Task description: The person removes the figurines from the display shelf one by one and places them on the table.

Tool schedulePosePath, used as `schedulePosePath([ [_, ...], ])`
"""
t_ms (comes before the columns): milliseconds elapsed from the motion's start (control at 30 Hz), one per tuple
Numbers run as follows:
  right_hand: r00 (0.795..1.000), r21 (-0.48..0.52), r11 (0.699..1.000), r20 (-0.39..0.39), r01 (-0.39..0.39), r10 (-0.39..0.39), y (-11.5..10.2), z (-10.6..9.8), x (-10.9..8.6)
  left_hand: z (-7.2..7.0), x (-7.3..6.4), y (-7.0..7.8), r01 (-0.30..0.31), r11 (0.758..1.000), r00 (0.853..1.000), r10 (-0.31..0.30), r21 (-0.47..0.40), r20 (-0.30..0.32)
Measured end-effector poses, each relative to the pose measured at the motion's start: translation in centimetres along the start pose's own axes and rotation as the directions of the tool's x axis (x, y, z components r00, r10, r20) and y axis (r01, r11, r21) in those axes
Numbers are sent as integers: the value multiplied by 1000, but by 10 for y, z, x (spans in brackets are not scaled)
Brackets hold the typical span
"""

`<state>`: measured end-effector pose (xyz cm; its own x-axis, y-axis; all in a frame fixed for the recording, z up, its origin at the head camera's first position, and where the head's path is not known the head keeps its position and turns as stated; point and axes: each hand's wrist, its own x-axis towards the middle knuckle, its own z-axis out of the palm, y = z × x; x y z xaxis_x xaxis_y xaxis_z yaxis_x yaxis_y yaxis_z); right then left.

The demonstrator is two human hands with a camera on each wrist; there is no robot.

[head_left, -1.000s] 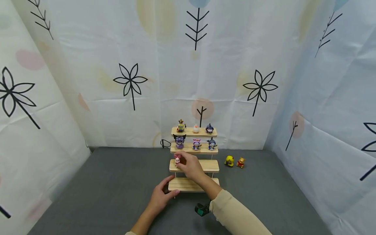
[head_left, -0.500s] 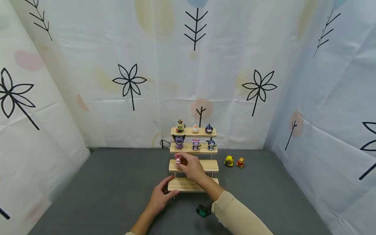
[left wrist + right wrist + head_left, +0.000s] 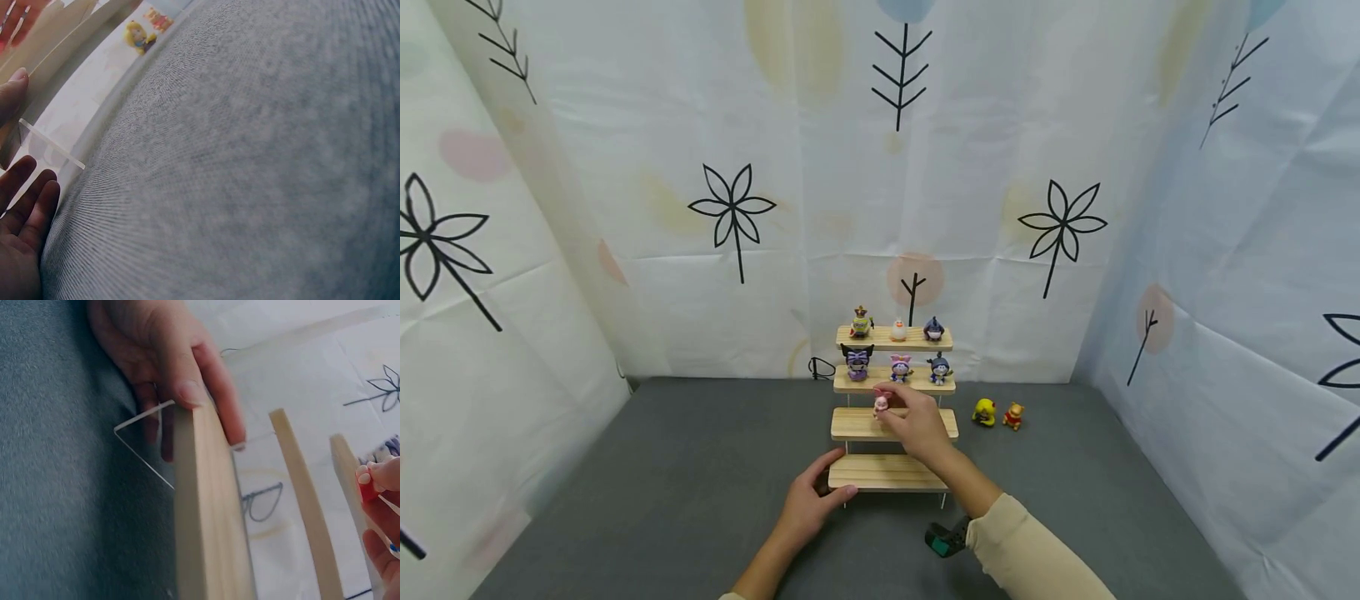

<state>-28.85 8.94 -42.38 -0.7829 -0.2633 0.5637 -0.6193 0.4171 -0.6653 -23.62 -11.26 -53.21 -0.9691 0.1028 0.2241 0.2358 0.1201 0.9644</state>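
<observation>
A tiered wooden display stand point(image 3: 887, 473) stands on the grey cloth, its boards joined by thin clear supports. My left hand point(image 3: 805, 502) grips the left end of its lowest board; the right wrist view shows the thumb on one face and the index finger on the other. A small pink long-eared figurine point(image 3: 881, 403) is pinched between the thumb and fingers of my right hand point(image 3: 921, 423), over the second board from the bottom point(image 3: 857, 427). Whether its base touches the wood cannot be made out. A fingertip hides part of it in the right wrist view.
The second-highest board bears a purple black-eared figurine point(image 3: 857, 363) and two others. A crowned figurine point(image 3: 861, 322), a white one point(image 3: 898, 330) and a dark-blue one point(image 3: 933, 328) line the top. Right of the stand sit a yellow-haired figurine point(image 3: 984, 412) and a bear figurine point(image 3: 1013, 416).
My right hand has shifted to the right with the pink figurine, from the board's left end toward its middle. My left hand stays on the lowest board.
</observation>
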Motion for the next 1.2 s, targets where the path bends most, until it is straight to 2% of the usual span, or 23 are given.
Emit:
schedulePosePath([
  [233,990,-39,998,-131,41,-45,8,-26,-3,2,-1,7,-3,1000,1000,3,13,-4],
  [467,977,-64,998,-210,25,-38,15,-53,-10,2,2,-5,10,1000,1000,-9,18,-18],
  [700,969,-107,994,-245,2,-28,26,-74,-15,1,-8,29,-5,1000,1000,5,14,-4],
  [933,958,-192,981,-282,-6,-50,38,-92,-24,0,-9,32,-5,1000,1000,5,28,1],
  [1100,952,-249,968,-302,-40,-38,52,-100,-33,0,-9,33,9,1000,1000,-9,19,-1],
  [1200,948,-251,966,-318,-60,-23,62,-103,-41,0,-9,33,2,1000,1000,-1,20,-4],
])
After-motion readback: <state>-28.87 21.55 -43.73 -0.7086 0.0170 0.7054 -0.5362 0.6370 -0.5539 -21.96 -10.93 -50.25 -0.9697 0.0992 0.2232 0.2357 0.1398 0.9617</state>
